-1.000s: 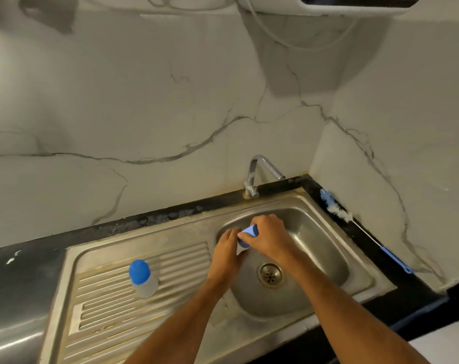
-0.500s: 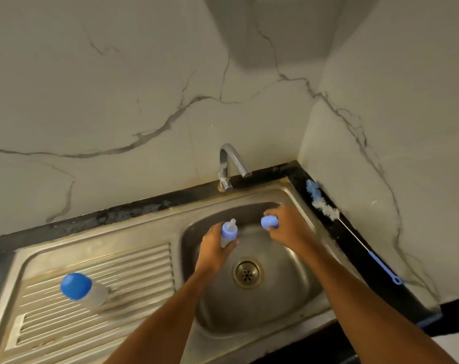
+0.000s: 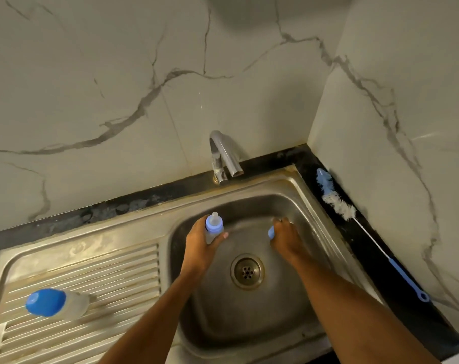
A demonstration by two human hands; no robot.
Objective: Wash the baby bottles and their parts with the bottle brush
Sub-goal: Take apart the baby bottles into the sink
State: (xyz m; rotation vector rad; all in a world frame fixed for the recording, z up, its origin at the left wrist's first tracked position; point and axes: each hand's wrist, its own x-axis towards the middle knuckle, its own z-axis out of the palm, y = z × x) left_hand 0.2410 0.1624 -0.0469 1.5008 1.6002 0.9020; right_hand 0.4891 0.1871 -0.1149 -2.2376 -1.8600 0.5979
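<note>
My left hand (image 3: 200,245) grips a small clear baby bottle (image 3: 214,227) with a blue collar and teat, upright over the left side of the sink bowl (image 3: 249,311). My right hand (image 3: 284,237) is closed around the bottle's blue cap (image 3: 270,232), low at the bowl's right side; only the cap's edge shows. A second capped bottle (image 3: 55,303) lies on the ribbed drainboard (image 3: 91,279) at the left. The bottle brush (image 3: 354,224), blue handle and white-blue bristles, lies on the black counter strip along the right wall.
A chrome tap (image 3: 224,156) stands behind the bowl, with no water visible. The drain (image 3: 247,271) sits between my hands. Marble walls close the back and right sides.
The cap came off the bottle: my right hand carried it right and down into the bowl, while my left hand kept the bottle. The view tilted down.
</note>
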